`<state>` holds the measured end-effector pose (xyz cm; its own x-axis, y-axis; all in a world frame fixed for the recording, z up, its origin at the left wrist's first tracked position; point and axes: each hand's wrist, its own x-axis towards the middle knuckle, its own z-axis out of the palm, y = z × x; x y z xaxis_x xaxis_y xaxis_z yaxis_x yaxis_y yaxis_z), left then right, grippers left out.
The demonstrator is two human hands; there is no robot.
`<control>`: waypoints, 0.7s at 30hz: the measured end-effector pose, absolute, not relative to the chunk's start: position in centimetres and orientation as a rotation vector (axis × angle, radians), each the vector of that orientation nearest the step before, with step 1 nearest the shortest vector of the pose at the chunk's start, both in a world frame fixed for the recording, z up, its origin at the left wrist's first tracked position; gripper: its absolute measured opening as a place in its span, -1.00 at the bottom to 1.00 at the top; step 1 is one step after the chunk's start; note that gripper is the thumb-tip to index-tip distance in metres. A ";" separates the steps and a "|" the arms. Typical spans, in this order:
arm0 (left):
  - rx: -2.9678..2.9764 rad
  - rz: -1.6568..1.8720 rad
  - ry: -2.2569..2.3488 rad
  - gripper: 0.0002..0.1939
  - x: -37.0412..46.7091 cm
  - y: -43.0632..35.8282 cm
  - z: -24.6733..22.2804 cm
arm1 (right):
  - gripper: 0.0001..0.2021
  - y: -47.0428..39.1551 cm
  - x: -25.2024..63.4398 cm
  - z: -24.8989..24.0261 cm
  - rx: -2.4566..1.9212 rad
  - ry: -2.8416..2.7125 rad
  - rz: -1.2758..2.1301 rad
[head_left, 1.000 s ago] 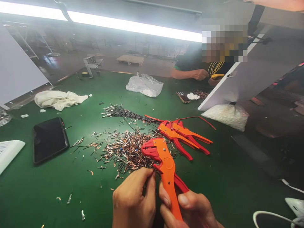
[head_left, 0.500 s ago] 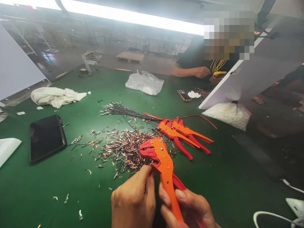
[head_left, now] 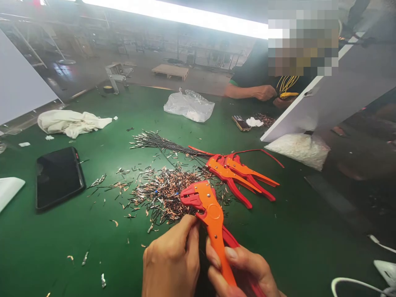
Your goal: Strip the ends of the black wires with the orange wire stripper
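Observation:
My right hand (head_left: 244,268) is wrapped round the handles of an orange and red wire stripper (head_left: 215,212), its head pointing up and left. Just left of the tool, my left hand (head_left: 171,258) is closed, thumb and finger pinched beside the tool's head; what they hold is hidden. Behind the head lies a pile of short wire scraps (head_left: 167,192) with copper and black bits. Beyond it a bundle of black wires (head_left: 167,144) with bright ends rests on the green table (head_left: 117,251). Two more strippers (head_left: 229,171) lie at the bundle's right end.
A black phone (head_left: 60,177) and a white cloth (head_left: 72,123) lie at left. Further back is a clear plastic bag (head_left: 188,106). A white panel (head_left: 324,90) stands at right above a filled bag (head_left: 300,148). A person's hand (head_left: 265,93) is across the table, near yellow wires.
The view has shifted slightly. Both hands and the stripper keep nearly the same pose, and nothing on the table has visibly moved.

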<state>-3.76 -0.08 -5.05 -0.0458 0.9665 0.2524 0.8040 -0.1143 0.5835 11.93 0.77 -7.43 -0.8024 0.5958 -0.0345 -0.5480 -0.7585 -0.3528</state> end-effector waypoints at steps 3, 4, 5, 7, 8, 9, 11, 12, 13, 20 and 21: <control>1.928 0.893 1.890 -0.83 -3.7 -0.1 -5.0 | -0.76 0.8 11.9 -7.3 -0.180 -0.404 2.469; 1.920 0.894 1.894 -0.83 -3.7 -0.1 -5.0 | -0.76 0.8 11.8 -7.3 -0.186 -0.398 2.469; 1.918 0.899 1.896 -0.82 -3.7 -0.1 -5.0 | -0.76 0.8 11.8 -7.2 -0.201 -0.398 2.465; 1.930 0.912 1.888 -0.81 -3.7 -0.1 -4.9 | -0.77 0.8 11.8 -7.1 -0.253 -0.413 2.450; 1.943 0.917 1.891 -0.82 -3.7 0.0 -4.9 | -0.77 0.8 11.8 -7.1 -0.285 -0.420 2.442; 1.953 0.920 1.902 -0.82 -3.8 0.0 -5.0 | -0.77 0.9 11.9 -7.2 -0.326 -0.422 2.432; 1.976 0.926 1.931 -0.85 -4.0 0.0 -5.1 | -0.76 1.1 11.9 -7.3 -0.408 -0.410 2.426; 1.983 0.933 1.952 -0.86 -4.2 0.0 -5.1 | -0.75 1.2 11.9 -7.4 -0.444 -0.403 2.425; 1.991 0.950 1.969 -0.87 -4.3 0.0 -5.1 | -0.73 1.2 11.9 -7.4 -0.466 -0.401 2.424; 1.811 1.054 2.099 -0.88 -4.8 0.1 -5.0 | -0.56 0.7 12.0 -6.6 -0.458 -0.483 2.386; 1.783 1.063 2.092 -0.89 -4.7 0.2 -5.0 | -0.54 0.6 12.1 -6.4 -0.458 -0.482 2.393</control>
<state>-4.71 0.21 -4.99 -0.2559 0.9207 0.2948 0.7809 0.0171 0.6245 12.08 0.60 -6.40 -0.7303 0.6532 -0.2000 -0.5249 -0.7240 -0.4475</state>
